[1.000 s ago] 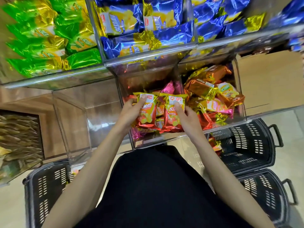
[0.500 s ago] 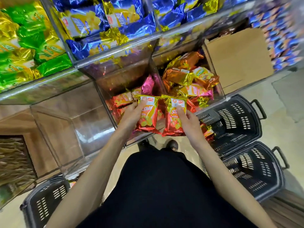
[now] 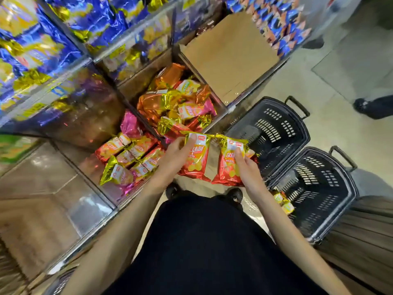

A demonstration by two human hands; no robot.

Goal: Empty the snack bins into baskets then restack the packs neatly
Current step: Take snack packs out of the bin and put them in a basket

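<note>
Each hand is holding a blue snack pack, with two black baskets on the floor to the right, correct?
Not blue. The head view shows the left hand and right hand each holding a red pack with a gold top. The two black baskets on the floor to the right are as you said.

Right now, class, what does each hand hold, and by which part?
The left hand grips one red snack pack by its left edge, thumb near the top; the right hand grips a second pack by its right edge.

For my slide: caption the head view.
Left hand grips one red pack, right hand a second pack, beside a black basket.
</note>
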